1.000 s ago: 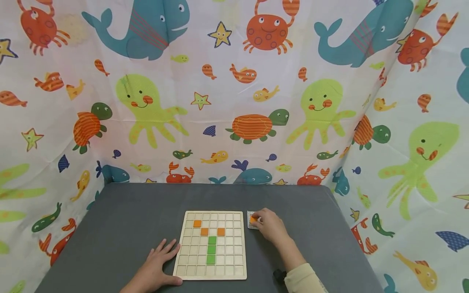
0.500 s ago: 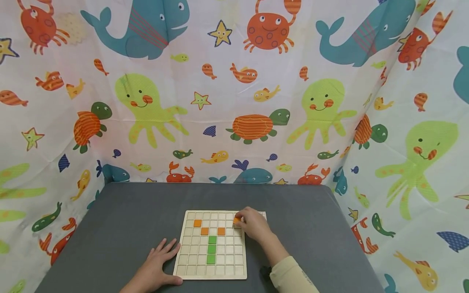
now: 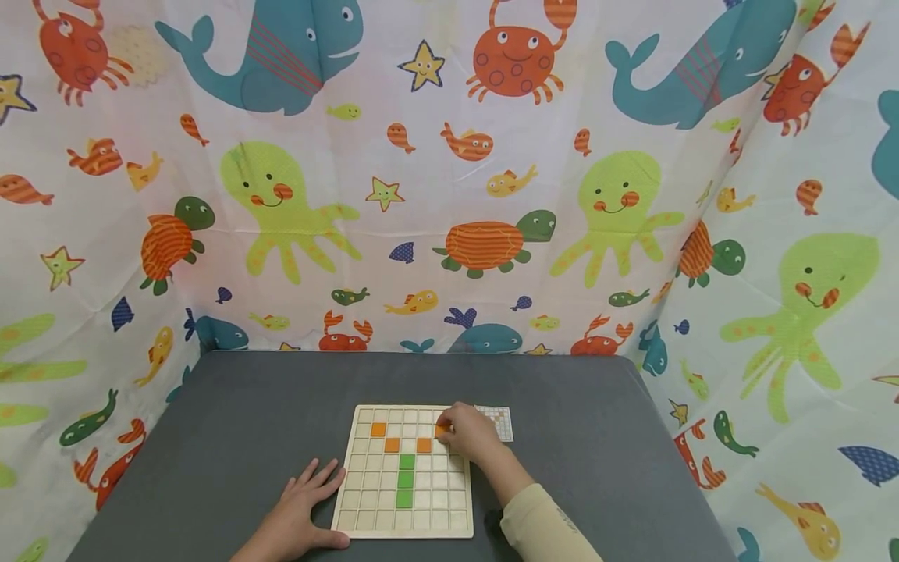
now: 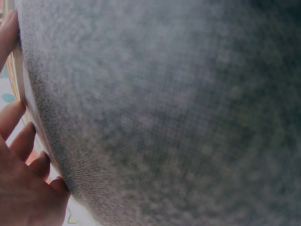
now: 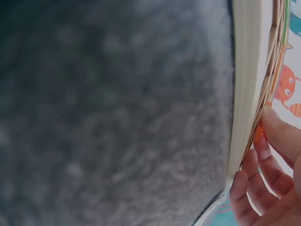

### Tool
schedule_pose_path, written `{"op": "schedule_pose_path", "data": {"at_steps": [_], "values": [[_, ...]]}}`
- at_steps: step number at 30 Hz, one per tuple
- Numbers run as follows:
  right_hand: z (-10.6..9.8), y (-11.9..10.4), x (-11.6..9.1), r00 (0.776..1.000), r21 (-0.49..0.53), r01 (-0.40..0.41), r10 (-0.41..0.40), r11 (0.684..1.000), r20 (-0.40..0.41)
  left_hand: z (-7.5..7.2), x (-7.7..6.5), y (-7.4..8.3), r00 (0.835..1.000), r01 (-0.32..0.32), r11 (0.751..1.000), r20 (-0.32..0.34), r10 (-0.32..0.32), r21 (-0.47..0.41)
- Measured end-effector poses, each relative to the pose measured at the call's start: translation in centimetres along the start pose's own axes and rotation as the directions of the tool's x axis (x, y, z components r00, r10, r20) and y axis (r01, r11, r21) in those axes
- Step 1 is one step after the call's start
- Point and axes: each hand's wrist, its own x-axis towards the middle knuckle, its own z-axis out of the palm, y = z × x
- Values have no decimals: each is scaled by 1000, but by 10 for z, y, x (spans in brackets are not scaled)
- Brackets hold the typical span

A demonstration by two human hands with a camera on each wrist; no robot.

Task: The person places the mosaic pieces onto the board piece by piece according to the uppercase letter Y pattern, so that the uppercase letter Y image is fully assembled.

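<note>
A pale wooden grid board (image 3: 435,519) lies on the grey table, with several orange and green square tiles set in its cells. Three orange tiles, one of them at the upper left (image 3: 378,430), sit above a column of green tiles (image 3: 406,479). My right hand (image 3: 474,433) is over the board's upper right part and pinches an orange tile (image 3: 440,430) between thumb and finger; the same orange tile (image 5: 258,133) shows in the right wrist view. Spread along the board's left edge, my left hand (image 3: 303,503) touches it with fingertips and thumb.
A white card (image 3: 502,422) with a printed grid lies just right of the board, partly behind the right hand. Under everything is a grey table cover (image 3: 597,437). A curtain (image 3: 421,179) printed with sea animals hangs behind and at the sides.
My right hand has carried the orange tile leftward from over the card to a cell in the board's upper right part, uncovering much of the card. The left hand has stayed put.
</note>
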Motion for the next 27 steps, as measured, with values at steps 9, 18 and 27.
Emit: {"op": "schedule_pose_path", "data": {"at_steps": [9, 18, 27], "values": [[-3, -11, -1, 996, 1, -81, 81, 997, -25, 0, 4, 0, 1000, 1, 1000, 14, -1, -6], [-5, -5, 1, 997, 146, -77, 78, 986, -3, 0, 5, 2, 1000, -7, 1000, 15, 7, -10], [-29, 2, -27, 999, 204, -33, 41, 978, -31, -8, -2, 0, 999, 8, 1000, 36, -7, -19]]}}
